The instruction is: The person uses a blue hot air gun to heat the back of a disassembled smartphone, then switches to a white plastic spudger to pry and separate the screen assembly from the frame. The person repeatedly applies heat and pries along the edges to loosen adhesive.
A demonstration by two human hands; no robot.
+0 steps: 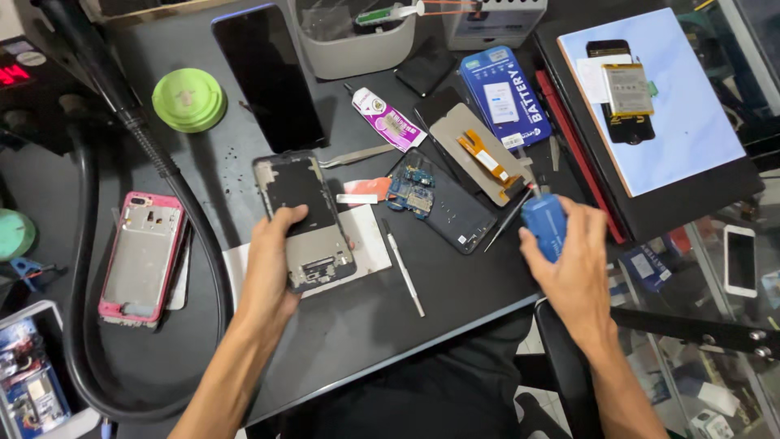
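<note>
At frame centre, the left hand point(272, 260) pins an opened phone point(303, 219) on the tabletop point(366, 325), fingers curled around it. The right hand point(569, 264) grips a blue tool point(543, 223); a slip could gouge exposed parts.

Opened phone frame point(305, 219): grey metal, dark panel over upper part, exposed parts at lower end; lies flat, tilted slightly, lower end over white sheet point(370, 240) on bench point(366, 325). Blue tool point(544, 226): small, boxy, thin metal tip pointing up-left, raised above bench right of phone frame.
</note>
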